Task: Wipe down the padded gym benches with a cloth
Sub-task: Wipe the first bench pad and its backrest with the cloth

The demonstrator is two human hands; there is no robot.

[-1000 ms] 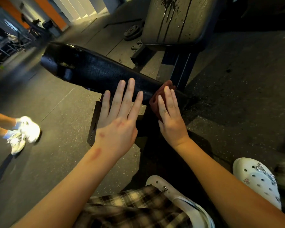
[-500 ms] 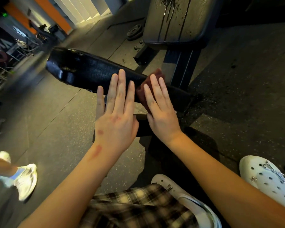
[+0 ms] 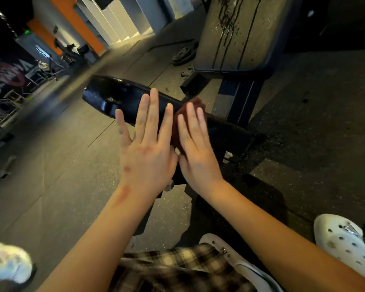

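Right, I am mid-wipe on the black pad (image 3: 114, 95). To do this stroke well I want the right hand (image 3: 196, 157) flat, with even pressure through the palm. I would drag the cloth (image 3: 197, 101) lengthwise in overlapping passes and roll it over the rounded edges, not only the top. The left hand (image 3: 148, 157) should steady the pad and clear out of the cloth's path if the stroke heads for the far end.

The cloth lies on the near half of the pad, trapped between it and my right fingers (image 3: 191, 119). Its dark red edge shows past the fingertips and beside the index finger. Those fingers are straight and pressing down, not curled round it. The left fingers (image 3: 153, 114) are straight and spread, holding nothing, and lie across the pad just left of the cloth. Whether they bear down I cannot tell. Behind, the backrest (image 3: 236, 39) shows wet streaks; I judge it needs wiping too.
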